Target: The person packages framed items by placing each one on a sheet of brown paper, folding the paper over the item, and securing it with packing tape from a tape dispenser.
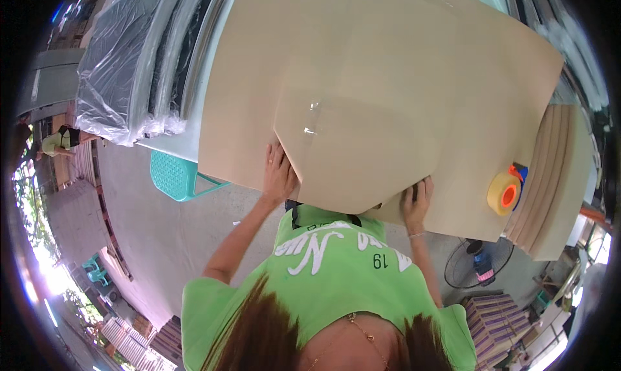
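A large brown cardboard sheet (pixel 246 99) covers the table in front of me. On its near middle lies a cardboard flap (pixel 362 151) with slanted side edges and a shiny strip of clear tape. My left hand (pixel 279 175) rests flat, fingers stretched out, along the flap's left slanted edge; its thumb is hidden. At the right slanted edge, my right hand (pixel 417 203) touches the cardboard with slightly bent fingers apart. Neither hand visibly grips anything. A tape dispenser (pixel 506 191) with a yellowish roll and orange hub lies on the sheet's right side.
Plastic-wrapped dark panels (pixel 123 67) are stacked at the far left. A teal stool (pixel 174 175) stands below the table's left edge. More cardboard sheets (pixel 550 177) lean at the right, above a round fan (pixel 480 264). Another person (pixel 59 141) bends at the far left.
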The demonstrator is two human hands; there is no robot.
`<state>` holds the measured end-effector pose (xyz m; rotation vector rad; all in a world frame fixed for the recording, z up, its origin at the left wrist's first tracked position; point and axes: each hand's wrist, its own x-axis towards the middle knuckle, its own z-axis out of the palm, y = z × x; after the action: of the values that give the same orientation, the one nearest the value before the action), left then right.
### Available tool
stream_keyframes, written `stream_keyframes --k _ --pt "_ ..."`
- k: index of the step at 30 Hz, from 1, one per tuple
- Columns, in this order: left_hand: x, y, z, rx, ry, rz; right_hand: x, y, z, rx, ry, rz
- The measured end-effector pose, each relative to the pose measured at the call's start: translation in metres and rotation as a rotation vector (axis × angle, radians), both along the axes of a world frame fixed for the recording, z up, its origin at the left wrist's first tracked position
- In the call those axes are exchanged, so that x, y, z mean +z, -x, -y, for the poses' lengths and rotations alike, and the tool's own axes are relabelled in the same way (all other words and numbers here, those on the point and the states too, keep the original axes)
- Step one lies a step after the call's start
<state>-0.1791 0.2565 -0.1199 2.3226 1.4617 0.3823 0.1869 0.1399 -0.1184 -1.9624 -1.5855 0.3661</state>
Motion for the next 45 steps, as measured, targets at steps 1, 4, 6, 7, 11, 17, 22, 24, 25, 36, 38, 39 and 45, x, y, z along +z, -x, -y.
stream_keyframes --k 1,4,6,7,11,17,22,24,25,36,38,39,45 --pt "0.005 0.014 -0.009 -0.131 0.017 -0.04 0.007 -0.015 -0.001 0.167 0.011 0.033" --pt "0.022 0.035 -0.055 -0.506 0.104 -0.007 0.023 -0.051 -0.019 0.57 0.169 0.094" --pt "0.03 0.035 -0.083 -0.65 0.246 -0.051 0.027 -0.071 -0.039 0.821 0.394 0.109" --pt "0.029 0.036 -0.093 -0.726 0.319 -0.071 0.029 -0.073 -0.049 0.903 0.468 0.123" --pt "0.02 0.029 -0.114 -0.943 0.305 -0.142 0.03 -0.077 -0.071 1.07 0.49 0.166" --pt "0.017 0.007 -0.114 -1.029 0.248 -0.103 0.022 -0.037 -0.093 1.069 0.492 0.033" --pt "0.017 -0.006 -0.071 -0.722 0.307 -0.266 0.013 -0.016 -0.072 1.017 0.547 0.025" --pt "0.009 -0.019 -0.034 -0.448 0.443 -0.002 0.022 0.014 -0.063 0.931 0.652 0.033" --pt "0.011 -0.025 -0.013 -0.299 0.51 0.124 0.04 0.025 -0.064 0.892 0.542 -0.052" --pt "0.037 0.0 0.099 0.2 0.372 0.541 0.049 0.05 0.032 0.753 0.461 -0.878" --pt "0.038 -0.003 0.062 0.574 0.483 0.784 0.052 0.046 0.05 0.306 0.313 -0.947" --pt "0.043 -0.012 0.039 0.667 0.584 0.974 0.04 0.042 0.055 0.015 0.178 -0.895" --pt "0.01 -0.012 -0.052 0.711 0.69 1.027 0.048 0.001 -0.021 -0.607 -0.016 -1.067"
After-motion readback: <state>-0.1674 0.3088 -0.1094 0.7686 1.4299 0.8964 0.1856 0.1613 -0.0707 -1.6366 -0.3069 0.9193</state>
